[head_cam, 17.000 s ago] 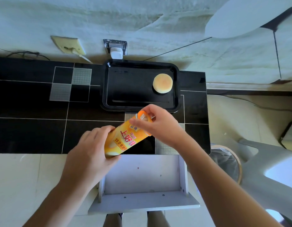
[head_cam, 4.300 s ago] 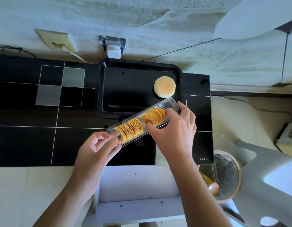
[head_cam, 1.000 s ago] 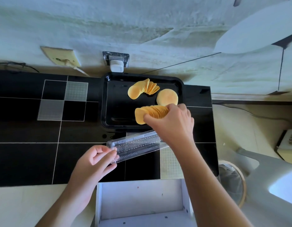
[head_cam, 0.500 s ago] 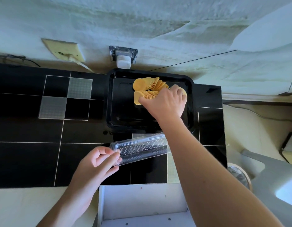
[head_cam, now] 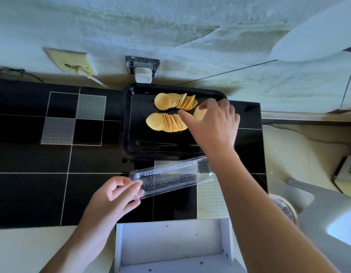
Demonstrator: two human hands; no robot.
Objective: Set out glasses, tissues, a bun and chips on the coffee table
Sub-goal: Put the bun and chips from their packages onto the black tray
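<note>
A black tray [head_cam: 131, 123] sits on the black tiled coffee table [head_cam: 32, 158] against the wall. Two fanned rows of yellow chips lie in it, a far row [head_cam: 171, 101] and a near row [head_cam: 164, 122]. The bun [head_cam: 198, 114] lies just right of them, mostly hidden behind my right hand [head_cam: 214, 125]. That hand hovers over the tray with fingers spread, its forefinger touching the right end of the near row. My left hand [head_cam: 119, 196] pinches the left end of the empty clear plastic chip tray [head_cam: 170, 177], which lies over the table in front of the black tray.
A white open drawer [head_cam: 170, 243] juts out below the table's near edge. A bin [head_cam: 285, 209] and a grey plastic chair [head_cam: 328, 217] stand on the floor at right. Wall sockets [head_cam: 142, 67] sit behind the tray.
My right hand has set the second stack of chips down as a fanned row in the black tray and let it go. My left hand still pinches the clear tray.
</note>
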